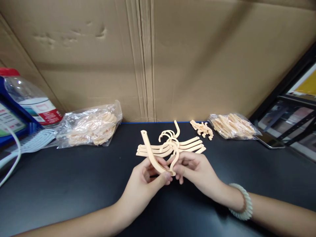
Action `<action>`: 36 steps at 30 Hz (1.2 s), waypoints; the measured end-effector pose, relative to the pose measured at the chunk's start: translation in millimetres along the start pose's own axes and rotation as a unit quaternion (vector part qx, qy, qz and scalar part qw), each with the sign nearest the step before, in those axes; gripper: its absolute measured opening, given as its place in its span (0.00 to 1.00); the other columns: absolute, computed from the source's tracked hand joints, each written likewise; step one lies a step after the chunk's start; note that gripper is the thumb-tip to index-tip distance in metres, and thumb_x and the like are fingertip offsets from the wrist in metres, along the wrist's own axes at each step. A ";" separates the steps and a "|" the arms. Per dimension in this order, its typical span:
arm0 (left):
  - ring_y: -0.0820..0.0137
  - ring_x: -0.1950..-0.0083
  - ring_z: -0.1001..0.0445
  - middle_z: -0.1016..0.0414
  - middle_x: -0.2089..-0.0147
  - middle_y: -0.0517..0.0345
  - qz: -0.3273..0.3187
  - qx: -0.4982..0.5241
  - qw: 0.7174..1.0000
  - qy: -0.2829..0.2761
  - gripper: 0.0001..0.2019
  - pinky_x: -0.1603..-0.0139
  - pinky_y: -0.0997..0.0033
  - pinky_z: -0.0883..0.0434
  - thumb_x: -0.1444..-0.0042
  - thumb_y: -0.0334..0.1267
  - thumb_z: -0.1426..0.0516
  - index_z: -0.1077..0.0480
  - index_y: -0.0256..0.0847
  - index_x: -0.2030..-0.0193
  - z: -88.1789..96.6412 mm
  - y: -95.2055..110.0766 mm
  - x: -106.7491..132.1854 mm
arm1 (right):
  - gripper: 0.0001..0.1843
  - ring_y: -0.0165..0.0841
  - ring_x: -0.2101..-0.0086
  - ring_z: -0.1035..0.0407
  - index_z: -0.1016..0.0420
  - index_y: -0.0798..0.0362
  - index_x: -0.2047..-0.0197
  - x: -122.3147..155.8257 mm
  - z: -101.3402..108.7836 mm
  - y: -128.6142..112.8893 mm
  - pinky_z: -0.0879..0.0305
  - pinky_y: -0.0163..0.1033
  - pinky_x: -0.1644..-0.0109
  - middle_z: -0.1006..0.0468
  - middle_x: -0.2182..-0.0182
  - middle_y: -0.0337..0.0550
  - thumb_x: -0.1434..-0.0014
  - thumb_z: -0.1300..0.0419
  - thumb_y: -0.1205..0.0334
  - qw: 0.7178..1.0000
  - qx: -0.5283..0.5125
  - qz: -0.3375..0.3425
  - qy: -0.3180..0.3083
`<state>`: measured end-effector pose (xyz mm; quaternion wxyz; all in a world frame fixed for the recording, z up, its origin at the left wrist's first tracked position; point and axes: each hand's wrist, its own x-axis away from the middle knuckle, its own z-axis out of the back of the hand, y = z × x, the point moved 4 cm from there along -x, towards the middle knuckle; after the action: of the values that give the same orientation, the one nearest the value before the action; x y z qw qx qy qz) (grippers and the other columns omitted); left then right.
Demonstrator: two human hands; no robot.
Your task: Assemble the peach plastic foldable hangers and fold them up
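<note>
cream plastic, smooth: a curved bar sits in the left hand, above the near middle of the black table, its far end tilted up and away. left fingers closed, thumb over the low end; the pinch there probably steadies the joint end and leaves the long part free. right hand: thumb and fingertips nearly together on a curved hook, its foot meeting the bar's low end; whether the two are locked cannot be told, fingers cover part. the low, close grip seems chosen to keep both ends in line. just behind, a row of hangers lies side by side, hooks all to one side, presumably to save room; the held hook partly hides them. beyond, to the right, loose small pieces in a heap. outward: a clear bag of parts left, a second bag right, both near the cardboard, which closes off the back. far left, a bottle, brush and white cable crowd the edge, well apart from the hands.
</note>
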<state>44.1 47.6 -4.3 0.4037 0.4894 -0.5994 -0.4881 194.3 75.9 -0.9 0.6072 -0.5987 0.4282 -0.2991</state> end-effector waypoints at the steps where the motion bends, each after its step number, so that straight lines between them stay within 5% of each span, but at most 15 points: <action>1: 0.72 0.69 0.25 0.24 0.71 0.60 0.006 0.004 1.000 0.005 0.12 0.65 0.73 0.26 0.51 0.36 0.33 0.31 0.37 0.63 0.8 0.4 -0.6 | 0.14 0.29 0.77 0.31 0.22 0.54 0.66 -2.1 5.0 -2.9 0.32 0.34 0.75 0.25 0.76 0.40 0.43 0.36 0.50 1.000 0.007 0.012 0.013; 5: 0.70 0.66 0.23 0.22 0.70 0.59 0.010 0.014 1.000 0.018 0.10 0.63 0.73 0.26 0.51 0.35 0.33 0.29 0.37 0.65 2.6 1.4 -1.9 | 0.22 0.31 0.76 0.29 0.20 0.55 0.67 -18.4 35.2 -17.1 0.31 0.37 0.72 0.23 0.76 0.43 0.37 0.44 0.46 0.990 0.092 0.068 0.079; 8: 0.69 0.65 0.22 0.22 0.70 0.58 0.007 0.008 1.000 0.010 0.08 0.61 0.73 0.27 0.50 0.35 0.33 0.28 0.37 0.69 2.4 1.1 -1.6 | 0.15 0.32 0.71 0.29 0.20 0.53 0.64 -39.1 55.6 -24.7 0.32 0.38 0.68 0.22 0.73 0.43 0.37 0.43 0.52 0.959 0.253 0.113 0.061; 13: 0.69 0.64 0.20 0.21 0.70 0.59 0.005 0.024 1.000 0.012 0.08 0.61 0.74 0.27 0.49 0.35 0.33 0.28 0.38 0.69 2.7 1.2 -0.4 | 0.11 0.38 0.62 0.29 0.21 0.53 0.59 -77.5 71.5 -19.2 0.32 0.45 0.57 0.21 0.63 0.48 0.39 0.45 0.69 0.827 0.531 0.179 -0.050; 16: 0.69 0.64 0.21 0.21 0.70 0.58 0.008 0.032 0.999 0.017 0.09 0.61 0.75 0.26 0.51 0.35 0.32 0.28 0.38 0.69 2.8 1.3 0.3 | 0.13 0.40 0.58 0.32 0.20 0.53 0.60 -94.0 74.0 -14.1 0.35 0.46 0.52 0.23 0.61 0.49 0.42 0.44 0.75 0.784 0.578 0.199 -0.110; 23: 0.69 0.65 0.21 0.21 0.70 0.57 0.007 0.044 0.999 0.019 0.10 0.63 0.75 0.26 0.53 0.37 0.32 0.28 0.37 0.69 3.5 1.2 -0.4 | 0.11 0.36 0.59 0.34 0.21 0.54 0.65 -102.5 80.8 -17.3 0.35 0.42 0.54 0.29 0.59 0.49 0.39 0.45 0.73 0.756 0.602 0.214 -0.139; 29: 0.68 0.65 0.20 0.21 0.70 0.57 0.009 0.046 0.999 0.018 0.11 0.63 0.75 0.26 0.53 0.39 0.32 0.28 0.36 0.70 4.4 0.9 -1.6 | 0.18 0.32 0.58 0.32 0.21 0.52 0.60 -99.6 84.6 -21.2 0.34 0.37 0.53 0.27 0.56 0.46 0.43 0.47 0.80 0.749 0.626 0.165 -0.141; 33: 0.68 0.65 0.20 0.22 0.70 0.58 0.011 0.052 0.998 0.020 0.12 0.62 0.75 0.26 0.53 0.39 0.31 0.28 0.36 0.70 4.6 0.3 -1.2 | 0.08 0.32 0.65 0.29 0.22 0.54 0.64 -103.7 94.3 -31.7 0.35 0.35 0.59 0.23 0.67 0.44 0.39 0.43 0.70 0.753 0.648 0.092 -0.072; 36: 0.68 0.65 0.20 0.22 0.70 0.59 0.013 0.056 0.998 0.020 0.12 0.61 0.74 0.25 0.54 0.39 0.31 0.29 0.36 0.70 4.1 0.1 -1.4 | 0.15 0.34 0.76 0.32 0.24 0.56 0.75 -107.9 103.7 -30.4 0.39 0.36 0.70 0.27 0.80 0.44 0.43 0.38 0.55 0.747 0.665 0.011 0.005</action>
<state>40.4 49.8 -5.1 0.3934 0.5133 -0.6239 -0.4387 240.8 216.1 37.8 0.8529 -0.0371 0.1305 -0.5041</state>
